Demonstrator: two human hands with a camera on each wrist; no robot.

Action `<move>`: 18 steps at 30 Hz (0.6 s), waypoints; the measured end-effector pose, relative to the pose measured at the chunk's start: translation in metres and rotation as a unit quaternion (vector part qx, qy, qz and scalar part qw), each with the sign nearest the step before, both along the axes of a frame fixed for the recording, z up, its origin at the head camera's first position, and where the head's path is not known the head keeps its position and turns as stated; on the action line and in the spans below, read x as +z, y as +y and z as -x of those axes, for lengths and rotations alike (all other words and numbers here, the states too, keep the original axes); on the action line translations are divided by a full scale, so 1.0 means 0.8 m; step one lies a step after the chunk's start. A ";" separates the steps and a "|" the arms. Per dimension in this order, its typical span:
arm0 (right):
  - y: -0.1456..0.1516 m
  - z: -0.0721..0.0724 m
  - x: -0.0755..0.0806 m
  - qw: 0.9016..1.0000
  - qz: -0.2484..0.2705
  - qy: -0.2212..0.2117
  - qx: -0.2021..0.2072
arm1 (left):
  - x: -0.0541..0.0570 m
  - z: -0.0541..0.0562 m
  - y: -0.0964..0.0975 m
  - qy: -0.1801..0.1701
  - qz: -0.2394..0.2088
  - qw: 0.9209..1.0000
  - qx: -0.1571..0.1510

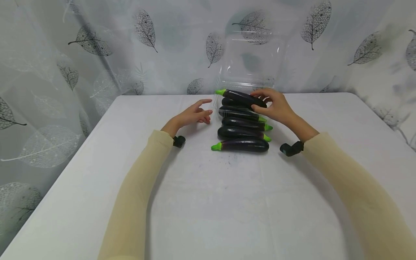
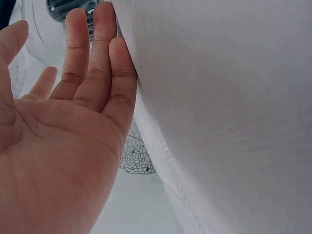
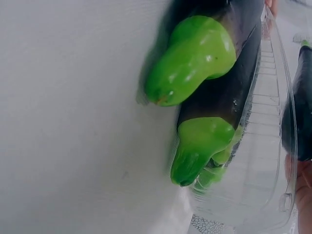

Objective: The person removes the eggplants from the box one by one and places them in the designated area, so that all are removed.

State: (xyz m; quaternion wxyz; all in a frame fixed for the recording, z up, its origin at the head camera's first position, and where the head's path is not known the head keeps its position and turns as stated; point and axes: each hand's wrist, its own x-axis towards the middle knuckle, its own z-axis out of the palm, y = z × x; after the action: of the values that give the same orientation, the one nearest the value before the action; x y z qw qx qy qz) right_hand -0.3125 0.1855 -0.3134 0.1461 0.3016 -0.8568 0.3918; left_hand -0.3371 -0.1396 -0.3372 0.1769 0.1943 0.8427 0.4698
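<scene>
My right hand (image 1: 277,107) pinches the rounded dark end of an eggplant (image 1: 239,96), thumb on the near side and fingers over the far side. Its green stem end points left, above a clear plastic box (image 3: 258,190) with eggplants (image 1: 238,112) in it. In the right wrist view the held eggplant (image 3: 301,107) shows past the box wall. My left hand (image 1: 192,115) is beside the box's left side, holding nothing; its fingers are loosely extended in the left wrist view. Several more eggplants lie in a row in front, the nearest eggplant (image 1: 247,145) with its stem to the left.
The box's clear lid (image 1: 253,61) stands raised behind it, against a leaf-patterned curtain (image 1: 175,43). A white cloth (image 1: 208,209) covers the table. Small dark wrist cameras, one on the left (image 1: 179,141) and one on the right (image 1: 291,148), hang below the wrists.
</scene>
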 end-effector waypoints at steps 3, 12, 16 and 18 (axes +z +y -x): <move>0.001 -0.005 0.000 1.000 0.011 0.005 0.012 | 0.001 0.000 0.001 -0.001 0.001 1.000 0.000; -0.001 -0.016 -0.002 0.999 0.018 0.017 0.021 | 0.003 -0.001 0.001 0.002 0.007 1.000 0.001; 0.002 -0.016 -0.005 0.999 0.019 0.026 0.019 | 0.003 -0.001 0.001 -0.001 0.008 1.000 0.002; 0.003 -0.019 -0.005 0.999 0.020 0.031 0.023 | 0.002 -0.001 0.001 -0.003 0.009 1.000 0.004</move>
State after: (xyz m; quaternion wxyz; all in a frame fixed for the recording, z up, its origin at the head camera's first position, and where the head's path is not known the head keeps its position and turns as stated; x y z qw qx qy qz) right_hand -0.2977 0.1879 -0.3178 0.1697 0.3298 -0.8367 0.4030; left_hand -0.3361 -0.1389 -0.3353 0.1794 0.1884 0.8471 0.4634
